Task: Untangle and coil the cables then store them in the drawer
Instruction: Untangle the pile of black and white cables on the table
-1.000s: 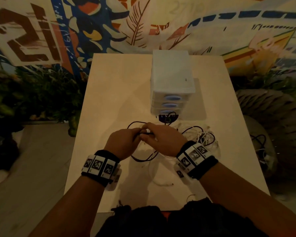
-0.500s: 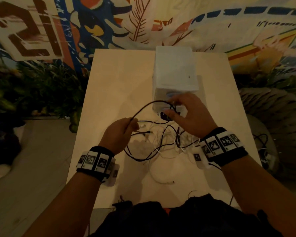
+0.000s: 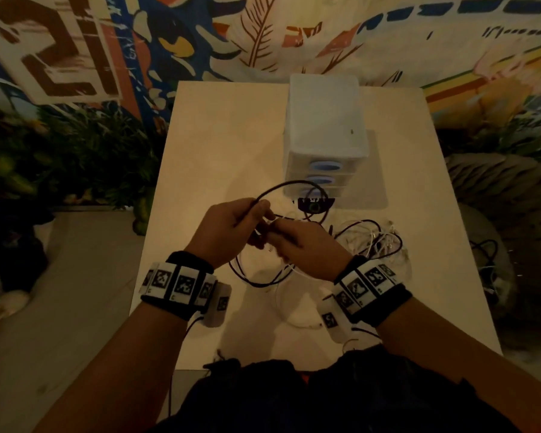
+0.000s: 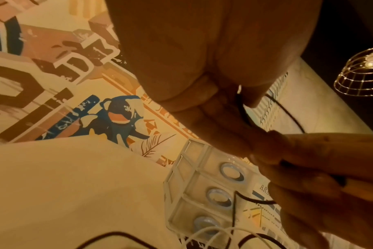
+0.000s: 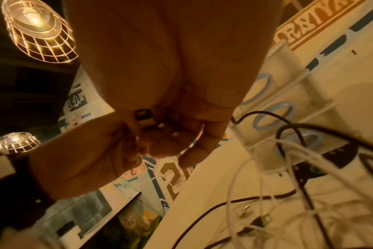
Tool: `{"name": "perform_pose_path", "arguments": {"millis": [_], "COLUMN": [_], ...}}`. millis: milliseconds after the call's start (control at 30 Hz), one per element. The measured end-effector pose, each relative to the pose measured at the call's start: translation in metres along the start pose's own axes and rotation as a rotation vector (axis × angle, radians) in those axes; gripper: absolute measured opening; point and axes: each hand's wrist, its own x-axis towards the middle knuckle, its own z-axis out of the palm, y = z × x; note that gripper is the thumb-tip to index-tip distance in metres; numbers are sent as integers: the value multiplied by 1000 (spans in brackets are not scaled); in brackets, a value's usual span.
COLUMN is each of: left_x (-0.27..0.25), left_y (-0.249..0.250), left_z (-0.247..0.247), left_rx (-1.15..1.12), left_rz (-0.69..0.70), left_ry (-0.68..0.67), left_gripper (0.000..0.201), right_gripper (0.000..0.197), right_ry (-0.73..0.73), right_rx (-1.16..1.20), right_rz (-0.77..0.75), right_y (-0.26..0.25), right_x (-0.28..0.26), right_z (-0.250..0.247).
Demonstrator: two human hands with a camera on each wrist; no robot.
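Head view is showing both hands meeting over the middle of the pale table (image 3: 206,145), just in front of the small white drawer unit (image 3: 325,126). The left hand (image 3: 231,232) is pinching the black cable (image 3: 289,183) between thumb and fingers, and a loop of it is arching up and over toward the lowest drawer front. The right hand (image 3: 300,248) is curling its fingers round the same black cable right beside the left hand, fingertips touching; from the right wrist camera a small dark plug (image 5: 143,116) is sitting in those curled fingers. More of the black cable is trailing down under both hands and lying on the table. To the right, a tangle of white cables (image 3: 378,242) is lying mixed with black loops, near the drawer unit's front corner. All three drawers, each with a blue ring handle (image 3: 326,166), are sitting closed. Wrist bands with printed markers (image 3: 181,282) are wrapping both forearms. Behind the table a painted mural (image 3: 263,35) is filling the wall.
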Motion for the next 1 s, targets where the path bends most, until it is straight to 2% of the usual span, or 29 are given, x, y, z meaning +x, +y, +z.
{"name": "perform_pose_path", "arguments": {"millis": [100, 133, 200, 267, 367, 433, 533, 667, 867, 1000], "left_x": [-6, -8, -9, -14, -25, -31, -34, -32, -34, -33], "left_y": [-9, -18, -44, -68, -93, -105, -114, -113, -101, -96], "left_z": [3, 2, 2, 6, 15, 16, 15, 8, -3, -8], "left_rx": [-62, 4, 307, 601, 822, 914, 920, 789, 611, 537], "left_rz": [-24, -26, -11, -37, -127, -177, -193, -166, 52, 104], "left_ry": [69, 96, 80, -67, -332, -392, -346, -203, 18, 116], "left_gripper": [39, 36, 21, 13, 25, 31, 21, 11, 15, 13], "right_gripper": [23, 24, 24, 25, 27, 28, 29, 24, 25, 25], "right_ry": [55, 78, 115, 129, 114, 104, 113, 141, 123, 22], "right_rx": [-52, -42, 8, 32, 29, 11, -22, -93, -94, -139], "right_rz": [18, 35, 67, 86, 104, 119, 132, 165, 448, 565], "right_y": [13, 15, 21, 26, 27, 28, 28, 45, 95, 117], "right_x": [-11, -16, -25, -31, -35, -40, -52, -67, -91, -107], "right_z": [-16, -25, -46, -64, -84, -94, -100, -99, -90, -80]}}
